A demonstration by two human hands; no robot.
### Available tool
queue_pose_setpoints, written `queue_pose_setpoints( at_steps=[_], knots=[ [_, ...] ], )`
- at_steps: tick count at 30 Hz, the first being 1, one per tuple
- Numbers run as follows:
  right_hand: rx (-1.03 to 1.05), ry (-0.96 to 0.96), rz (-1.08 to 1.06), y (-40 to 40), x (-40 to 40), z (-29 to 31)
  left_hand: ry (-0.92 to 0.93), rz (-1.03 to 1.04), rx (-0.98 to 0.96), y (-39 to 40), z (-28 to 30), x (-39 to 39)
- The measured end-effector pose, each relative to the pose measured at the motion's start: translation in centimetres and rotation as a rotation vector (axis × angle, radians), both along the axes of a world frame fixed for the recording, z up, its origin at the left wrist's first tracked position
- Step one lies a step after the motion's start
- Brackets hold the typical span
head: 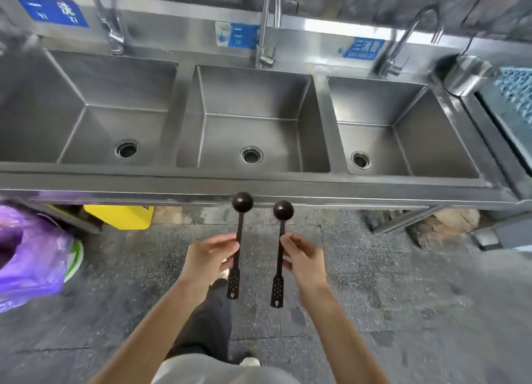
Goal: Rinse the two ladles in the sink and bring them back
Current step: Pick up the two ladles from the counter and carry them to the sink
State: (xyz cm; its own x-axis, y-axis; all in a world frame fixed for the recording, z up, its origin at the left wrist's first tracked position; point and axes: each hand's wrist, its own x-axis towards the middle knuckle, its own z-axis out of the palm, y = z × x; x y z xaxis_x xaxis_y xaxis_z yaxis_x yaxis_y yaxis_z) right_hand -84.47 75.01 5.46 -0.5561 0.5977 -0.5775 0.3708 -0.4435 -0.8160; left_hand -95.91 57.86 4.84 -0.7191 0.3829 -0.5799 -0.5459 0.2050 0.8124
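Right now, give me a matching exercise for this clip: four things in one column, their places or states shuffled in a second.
Things:
1. left hand
2. right hand
3. purple bag
4. middle basin

Places or states:
A. lower left, on the floor
B. empty, no water running
C. holds the ladle whose bowl overlaps the sink's front edge
D. holds the ladle whose bowl sits below that edge

Pairs: 1-C, 2-D, 3-A, 4-B

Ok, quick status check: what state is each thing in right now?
Left ladle: held by left hand, bowl forward, short of the sink.
Right ladle: held by right hand, same.
Three basins: no standing water seen.
Taps: no water seen running.
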Motion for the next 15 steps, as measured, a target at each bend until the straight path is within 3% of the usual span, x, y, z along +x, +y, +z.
queue_pose_setpoints(
  at_steps=[6,15],
  knots=[
    [0.023,-0.015,0.056,3.6,-11.8,0.0,-0.034,-0.007,0.026,3.5,0.3,-10.5],
    [0.049,-0.067,0.074,8.1,-28.2,-1.3,-0.008,0.008,-0.100,8.6,-1.6,-26.5]
  ],
)
